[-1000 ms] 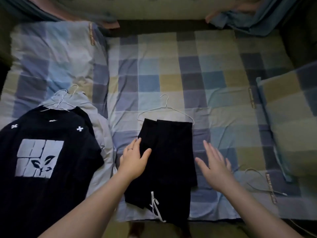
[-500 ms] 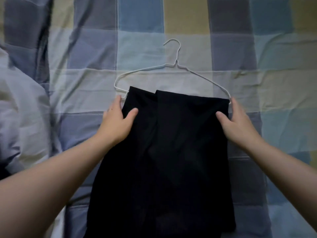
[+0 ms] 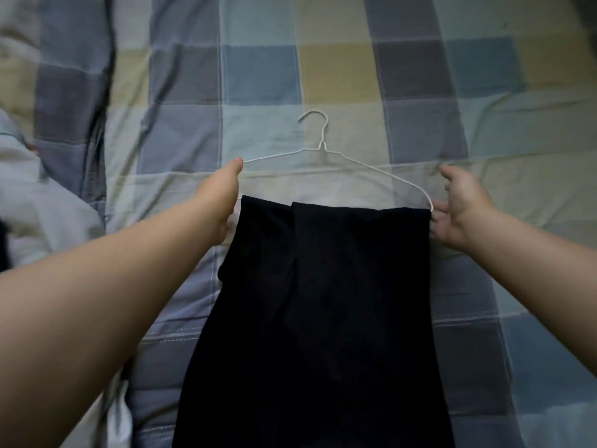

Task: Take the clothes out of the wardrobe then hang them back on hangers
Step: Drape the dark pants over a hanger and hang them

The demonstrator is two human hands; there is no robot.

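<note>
Trousers (image 3: 323, 302): draped over hanger (image 3: 322, 146) bar on bed (image 3: 420, 76), hook at 12 o'clock | left grip (image 3: 223, 195): 9 o'clock corner, thumb on wire, fingers hidden, closure cannot be told | right grip (image 3: 458, 208): 3 o'clock corner, half-open, fingertips touching | procedure: close both corners, lift level.

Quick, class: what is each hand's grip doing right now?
Left hand: thumb on the white wire hanger; fingers hidden, grip cannot be told.
Right hand: open, fingertips at the hanger's right corner.
</note>
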